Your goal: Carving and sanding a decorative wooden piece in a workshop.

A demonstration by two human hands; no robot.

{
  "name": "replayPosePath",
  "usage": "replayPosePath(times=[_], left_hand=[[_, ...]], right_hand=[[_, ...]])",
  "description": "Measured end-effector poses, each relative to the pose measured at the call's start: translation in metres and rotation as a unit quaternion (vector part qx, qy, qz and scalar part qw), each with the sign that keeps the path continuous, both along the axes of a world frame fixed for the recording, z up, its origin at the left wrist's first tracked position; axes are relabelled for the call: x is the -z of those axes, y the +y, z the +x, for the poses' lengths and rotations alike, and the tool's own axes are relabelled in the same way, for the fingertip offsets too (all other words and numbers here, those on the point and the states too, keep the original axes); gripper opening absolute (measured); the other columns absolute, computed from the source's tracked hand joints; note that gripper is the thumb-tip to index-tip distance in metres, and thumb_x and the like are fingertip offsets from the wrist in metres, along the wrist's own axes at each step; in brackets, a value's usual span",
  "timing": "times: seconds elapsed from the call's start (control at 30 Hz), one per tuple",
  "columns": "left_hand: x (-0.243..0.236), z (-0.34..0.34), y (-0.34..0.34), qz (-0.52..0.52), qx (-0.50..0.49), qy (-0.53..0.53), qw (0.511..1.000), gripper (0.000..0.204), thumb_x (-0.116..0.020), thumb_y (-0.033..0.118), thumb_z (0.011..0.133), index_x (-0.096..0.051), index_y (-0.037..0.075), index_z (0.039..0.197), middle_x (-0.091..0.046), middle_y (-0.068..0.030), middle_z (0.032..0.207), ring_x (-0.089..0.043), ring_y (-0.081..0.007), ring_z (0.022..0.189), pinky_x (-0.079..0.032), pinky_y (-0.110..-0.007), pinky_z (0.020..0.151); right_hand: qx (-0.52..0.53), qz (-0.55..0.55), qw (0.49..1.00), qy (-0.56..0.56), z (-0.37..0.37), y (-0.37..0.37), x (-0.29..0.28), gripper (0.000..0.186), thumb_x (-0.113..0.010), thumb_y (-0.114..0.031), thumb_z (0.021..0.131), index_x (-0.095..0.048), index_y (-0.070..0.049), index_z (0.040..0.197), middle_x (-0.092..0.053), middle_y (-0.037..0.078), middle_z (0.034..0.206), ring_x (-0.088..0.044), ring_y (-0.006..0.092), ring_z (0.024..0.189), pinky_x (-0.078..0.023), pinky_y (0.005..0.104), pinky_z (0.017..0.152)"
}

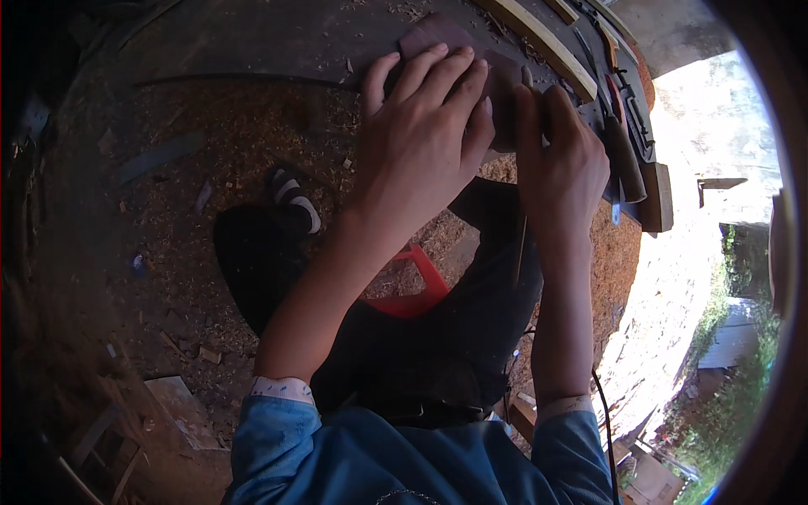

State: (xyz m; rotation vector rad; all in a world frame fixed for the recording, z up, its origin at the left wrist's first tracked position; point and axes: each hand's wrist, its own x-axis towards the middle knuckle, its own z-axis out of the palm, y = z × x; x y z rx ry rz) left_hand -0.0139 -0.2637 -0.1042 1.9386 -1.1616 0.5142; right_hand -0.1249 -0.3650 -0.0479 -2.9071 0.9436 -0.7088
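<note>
Left hand (425, 118) flat, fingers spread, over the dark reddish-brown piece (433, 32) at the bench (252, 38) edge. Right hand (562, 147) curled round a slim rod-like tool (520, 244) beside it. Looks mid-work; can't tell how much is done or left.

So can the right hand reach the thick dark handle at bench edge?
Probably yes: the dark handle lies just right of the right hand and looks uncovered. That hand holds a thin rod, though, so it may need freeing first.
</note>
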Motion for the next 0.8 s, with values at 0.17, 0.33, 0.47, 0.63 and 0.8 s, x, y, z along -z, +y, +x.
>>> replayPosePath(times=[0.17,0.33,0.47,0.63,0.8], left_hand=[[0.003,-0.004,-0.004,0.003,-0.009,-0.002,1.0,0.034,-0.062,0.022,0.096,-0.071,0.007,0.125,-0.067,-0.006,0.131,-0.057,-0.0215,0.128,-0.028,-0.045,0.115],[0.008,0.001,-0.004,-0.027,-0.012,-0.011,1.0,0.032,-0.064,0.024,0.095,-0.073,0.007,0.121,-0.068,-0.0063,0.129,-0.058,-0.0205,0.127,-0.028,-0.044,0.114],[0.011,0.0,-0.009,-0.038,-0.024,-0.001,0.999,0.032,-0.065,0.023,0.094,-0.073,0.006,0.12,-0.069,-0.007,0.127,-0.059,-0.0206,0.125,-0.028,-0.045,0.114],[0.018,-0.006,-0.014,-0.094,-0.019,0.002,0.995,0.033,-0.066,0.023,0.09,-0.074,-0.001,0.111,-0.071,-0.012,0.118,-0.06,-0.0231,0.12,-0.032,-0.045,0.113],[0.018,-0.006,-0.016,-0.101,-0.012,0.003,0.995,0.036,-0.064,0.024,0.09,-0.074,-0.004,0.109,-0.071,-0.0156,0.116,-0.058,-0.025,0.12,-0.033,-0.045,0.113]], right_hand=[[-0.032,-0.016,0.994,-0.106,-0.012,0.006,0.021,0.028,-0.066,-0.026,0.099,-0.058,-0.005,0.082,-0.064,0.014,0.071,-0.065,0.0361,0.064,-0.047,0.0428,0.057],[-0.046,-0.037,0.993,-0.104,0.004,-0.003,0.02,0.028,-0.07,-0.019,0.096,-0.055,-0.006,0.076,-0.059,0.01,0.065,-0.062,0.0312,0.06,-0.045,0.0422,0.057],[-0.032,-0.048,0.992,-0.11,-0.01,0.002,0.03,0.028,-0.069,-0.019,0.097,-0.055,-0.006,0.076,-0.057,0.009,0.064,-0.055,0.0301,0.056,-0.042,0.042,0.059],[-0.031,-0.05,0.992,-0.111,-0.001,-0.003,0.026,0.027,-0.068,-0.019,0.098,-0.059,-0.004,0.079,-0.061,0.011,0.066,-0.059,0.0294,0.059,-0.044,0.0435,0.06],[-0.017,-0.065,0.996,-0.06,-0.006,0.004,0.016,0.024,-0.066,-0.016,0.099,-0.06,-0.003,0.08,-0.062,0.014,0.066,-0.059,0.0301,0.058,-0.043,0.0404,0.056]])
